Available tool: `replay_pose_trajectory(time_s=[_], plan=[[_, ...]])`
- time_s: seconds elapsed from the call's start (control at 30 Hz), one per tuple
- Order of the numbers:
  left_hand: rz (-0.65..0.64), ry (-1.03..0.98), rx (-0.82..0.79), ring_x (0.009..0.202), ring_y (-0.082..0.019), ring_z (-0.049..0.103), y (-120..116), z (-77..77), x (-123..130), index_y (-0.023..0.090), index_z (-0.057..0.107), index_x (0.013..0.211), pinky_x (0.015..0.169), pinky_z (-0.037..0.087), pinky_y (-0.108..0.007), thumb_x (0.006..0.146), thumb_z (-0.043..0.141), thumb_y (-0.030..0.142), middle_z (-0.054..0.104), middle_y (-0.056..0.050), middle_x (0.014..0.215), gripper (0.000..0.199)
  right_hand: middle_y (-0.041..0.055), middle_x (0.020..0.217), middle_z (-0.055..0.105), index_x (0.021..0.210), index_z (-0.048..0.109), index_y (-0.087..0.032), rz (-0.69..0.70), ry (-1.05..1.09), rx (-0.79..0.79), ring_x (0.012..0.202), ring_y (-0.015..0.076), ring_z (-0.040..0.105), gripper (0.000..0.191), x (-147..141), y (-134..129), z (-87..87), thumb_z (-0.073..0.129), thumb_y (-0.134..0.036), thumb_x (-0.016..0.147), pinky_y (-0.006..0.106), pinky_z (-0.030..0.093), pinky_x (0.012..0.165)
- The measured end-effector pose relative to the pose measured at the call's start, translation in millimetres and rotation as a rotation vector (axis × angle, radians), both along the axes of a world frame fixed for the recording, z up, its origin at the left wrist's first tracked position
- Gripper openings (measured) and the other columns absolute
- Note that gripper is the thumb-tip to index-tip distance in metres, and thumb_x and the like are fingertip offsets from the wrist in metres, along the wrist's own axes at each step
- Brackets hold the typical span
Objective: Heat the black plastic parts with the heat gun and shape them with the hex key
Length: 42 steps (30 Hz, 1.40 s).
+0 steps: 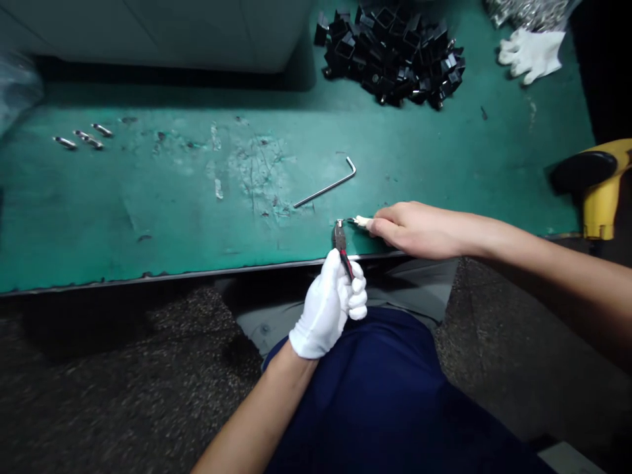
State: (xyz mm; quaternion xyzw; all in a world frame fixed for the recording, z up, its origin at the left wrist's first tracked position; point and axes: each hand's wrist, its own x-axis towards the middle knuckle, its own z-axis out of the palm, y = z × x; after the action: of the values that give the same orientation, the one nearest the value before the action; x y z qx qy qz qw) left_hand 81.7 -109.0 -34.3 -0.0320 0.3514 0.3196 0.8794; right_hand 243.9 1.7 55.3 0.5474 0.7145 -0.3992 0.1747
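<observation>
- Lying at the far left, clear plastic (18,89) reaches into view beside the grey box (168,33), which fills the back of the green table (182,224) and blocks that side.
- Four small metal pins (65,143) lie loosely grouped in front of the box, two of them close together.
- Scuffed green surface stretches from the pins to the hex key (326,189), which lies at a slant, its short bent end at the back right.
- The table's front edge runs just behind the left hand (326,303); a lap is below it.
- The left hand, in a white glove, comes up from below with its fingers closed round the red-and-black handles of the pliers (340,245). The pliers point away from the body, past the edge.
- At their tip, over the table, is a small shiny metal piece (340,223).
- Behind the hands, a heap of black parts (390,56) takes up the back of the table.
- The right hand (412,229), bare, comes in from the right, palm down, pinching a pale-handled tool (363,222) whose thin end points left, close to the metal piece; whether they touch I cannot tell.
- At the back right, a loose white glove (533,54) lies against a bag of metal parts (530,12).
- A yellow power tool (600,197) stands at the right edge, near the right forearm.
</observation>
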Motion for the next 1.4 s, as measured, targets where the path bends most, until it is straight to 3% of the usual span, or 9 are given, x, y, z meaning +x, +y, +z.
replay_pose_trajectory(time_s=[0.23, 0.33, 0.43, 0.5, 0.77, 1.4], plan=[[-0.024, -0.131, 0.036, 0.043, -0.009, 0.039, 1, -14.5, -6, 0.017, 0.058, 0.085, 0.041, 0.029, -0.020, 0.098, 0.036, 0.064, 0.047, 0.003, 0.063, 0.053, 0.0034, 0.075, 0.067, 0.075, 0.055, -0.022, -0.051, 0.107, 0.062, 0.066, 0.0190, 0.059, 0.049, 9, -10, -3.6, 0.030, -0.052, 0.104, 0.031, 0.040, 0.059], [-0.028, -0.203, 0.035, 0.044, -0.009, 0.042, 1, -19.8, -8, 0.017, 0.059, 0.085, 0.041, 0.031, -0.020, 0.099, 0.035, 0.063, 0.048, 0.002, 0.063, 0.054, 0.0033, 0.079, 0.067, 0.086, 0.058, -0.022, -0.023, 0.029, 0.271, 0.067, 0.0198, 0.059, 0.045, 5, -20, -4.4, 0.032, -0.053, 0.104, 0.032, 0.039, 0.059], [-0.039, -0.258, 0.014, 0.044, -0.010, 0.044, 1, -21.3, -10, 0.017, 0.061, 0.084, 0.040, 0.035, -0.021, 0.098, 0.035, 0.064, 0.049, 0.002, 0.063, 0.056, 0.0092, 0.099, 0.069, 0.108, 0.062, -0.019, 0.107, -0.115, 0.525, 0.084, 0.0263, 0.063, 0.036, 4, -29, -9.0, 0.042, -0.049, 0.102, 0.035, 0.040, 0.066], [-0.045, -0.278, 0.002, 0.043, -0.011, 0.046, 2, -20.7, -11, 0.017, 0.062, 0.085, 0.039, 0.040, -0.024, 0.098, 0.034, 0.064, 0.051, 0.002, 0.063, 0.057, 0.0111, 0.106, 0.068, 0.117, 0.061, -0.018, 0.177, -0.174, 0.603, 0.090, 0.0286, 0.063, 0.038, 5, -33, -13.0, 0.044, -0.048, 0.101, 0.037, 0.041, 0.069], [-0.029, -0.309, 0.005, 0.041, -0.014, 0.051, 2, -19.8, -12, 0.015, 0.064, 0.085, 0.039, 0.048, -0.029, 0.100, 0.029, 0.061, 0.056, -0.001, 0.061, 0.059, 0.0117, 0.109, 0.068, 0.125, 0.061, -0.018, 0.255, -0.184, 0.590, 0.091, 0.0283, 0.063, 0.041, 9, -35, -20.3, 0.042, -0.048, 0.102, 0.037, 0.042, 0.072], [-0.041, -0.358, 0.002, 0.042, -0.014, 0.051, 1, -23.6, -14, 0.017, 0.065, 0.086, 0.040, 0.049, -0.029, 0.098, 0.035, 0.063, 0.055, 0.000, 0.061, 0.056, 0.0093, 0.097, 0.070, 0.114, 0.064, -0.016, 0.321, -0.194, 0.598, 0.079, 0.0237, 0.065, 0.041, 8, -36, -24.3, 0.034, -0.043, 0.106, 0.034, 0.029, 0.057]])
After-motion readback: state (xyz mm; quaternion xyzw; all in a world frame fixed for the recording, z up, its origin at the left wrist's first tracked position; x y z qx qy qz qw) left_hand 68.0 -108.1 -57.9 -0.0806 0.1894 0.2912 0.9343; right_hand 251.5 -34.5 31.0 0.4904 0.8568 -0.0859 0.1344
